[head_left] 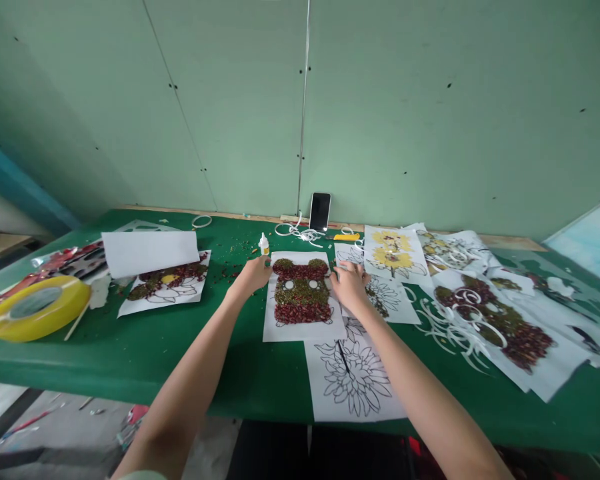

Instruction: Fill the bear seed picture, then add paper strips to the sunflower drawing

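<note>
The left hand [254, 273] was seen at the upper left edge of the bear sheet [303, 293], a white paper whose bear outline was filled with dark red and green-brown grains. Its fingers were loosely curled with the tips at the paper's edge; whether the edge was pinched or only touched could not be told. The right hand [349, 283] was laid palm down at the upper right edge of the same sheet, with the fingers spread and nothing gripped. The sheet lay flat on the green surface [130, 347], between the two hands.

A small glue bottle [264, 244] with a yellow band stood upright just beyond the left hand. Further out to that hand's left, a partly filled flower sheet [167, 283] was noted, overlapped at its far edge by a blank white paper [150, 252]. A yellow tape roll [33, 308] lay flat well to the left of that.

Nearer the body than the right hand, a flower outline sheet [353, 377] was recorded, unfilled, with a thin dark stick [343, 357] lying on it. A sunflower sheet [393, 252] lay just beyond and to the right of the right hand. Well to its right, a large filled sheet [495, 323] with white curled strips was observed.

Beyond both hands, a phone [320, 211] was propped upright against the green wall, with a white cable [297, 232] bundled beside it.
</note>
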The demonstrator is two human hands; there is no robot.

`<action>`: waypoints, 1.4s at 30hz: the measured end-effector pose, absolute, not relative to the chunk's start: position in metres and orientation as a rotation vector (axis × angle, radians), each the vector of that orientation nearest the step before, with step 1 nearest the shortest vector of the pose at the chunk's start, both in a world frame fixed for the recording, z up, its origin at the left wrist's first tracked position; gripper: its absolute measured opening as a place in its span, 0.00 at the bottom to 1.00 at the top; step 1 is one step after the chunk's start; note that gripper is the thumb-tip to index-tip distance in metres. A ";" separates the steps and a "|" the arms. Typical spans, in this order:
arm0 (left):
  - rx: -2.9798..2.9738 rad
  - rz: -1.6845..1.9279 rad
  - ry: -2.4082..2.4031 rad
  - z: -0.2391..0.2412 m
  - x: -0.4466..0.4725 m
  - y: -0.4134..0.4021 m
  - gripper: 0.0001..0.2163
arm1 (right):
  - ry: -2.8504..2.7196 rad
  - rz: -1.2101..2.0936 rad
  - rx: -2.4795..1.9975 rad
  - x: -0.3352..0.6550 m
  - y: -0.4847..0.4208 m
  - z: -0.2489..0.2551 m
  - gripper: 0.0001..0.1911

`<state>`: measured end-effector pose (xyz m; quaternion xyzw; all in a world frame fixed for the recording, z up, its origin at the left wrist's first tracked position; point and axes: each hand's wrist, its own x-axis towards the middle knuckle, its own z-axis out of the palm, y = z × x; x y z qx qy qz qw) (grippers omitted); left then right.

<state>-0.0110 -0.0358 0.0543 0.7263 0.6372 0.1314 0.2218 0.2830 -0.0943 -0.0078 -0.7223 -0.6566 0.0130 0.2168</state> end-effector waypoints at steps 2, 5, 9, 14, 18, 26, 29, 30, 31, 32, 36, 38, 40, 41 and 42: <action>1.936 0.377 1.728 0.054 -0.011 -0.034 0.21 | -1.793 0.065 -2.014 0.285 -0.092 -0.012 0.22; 1.868 0.379 1.700 0.052 -0.011 -0.032 0.20 | -1.818 0.123 -1.962 0.287 -0.092 -0.013 0.22; 1.942 0.374 1.720 0.052 -0.010 -0.032 0.18 | -1.889 0.157 -1.880 0.290 -0.093 -0.010 0.34; 1.969 0.377 1.765 0.055 -0.009 -0.033 0.17 | -1.919 0.085 -1.894 0.288 -0.093 -0.015 0.45; 1.968 0.391 1.777 0.056 -0.009 -0.033 0.17 | -1.960 0.062 -1.902 0.287 -0.093 -0.020 0.46; 2.036 0.462 1.795 0.051 -0.011 -0.032 0.16 | -1.946 -0.001 -1.889 0.288 -0.093 -0.022 0.46; 2.014 0.466 1.784 0.053 -0.012 -0.033 0.14 | -1.951 0.015 -1.896 0.288 -0.094 -0.022 0.45; 2.009 0.467 1.781 0.054 -0.012 -0.033 0.14 | -1.955 0.019 -1.899 0.287 -0.094 -0.022 0.45; 2.010 0.465 1.780 0.055 -0.012 -0.033 0.15 | -1.958 0.023 -1.897 0.287 -0.094 -0.022 0.45; 2.015 0.463 1.782 0.056 -0.012 -0.034 0.15 | -1.961 0.029 -1.891 0.287 -0.094 -0.021 0.45; 2.040 0.427 1.800 0.060 -0.010 -0.037 0.17 | -1.969 0.071 -1.880 0.286 -0.095 -0.019 0.45; 2.045 0.405 1.802 0.062 -0.009 -0.039 0.17 | -1.979 0.094 -1.889 0.285 -0.095 -0.018 0.44; 2.048 0.398 1.808 0.063 -0.008 -0.040 0.17 | -1.989 0.102 -1.891 0.285 -0.096 -0.017 0.44; 2.047 0.397 1.815 0.063 -0.008 -0.040 0.17 | -1.995 0.103 -1.891 0.284 -0.096 -0.017 0.44; 2.046 0.398 1.820 0.063 -0.008 -0.040 0.17 | -1.999 0.107 -1.892 0.284 -0.097 -0.017 0.44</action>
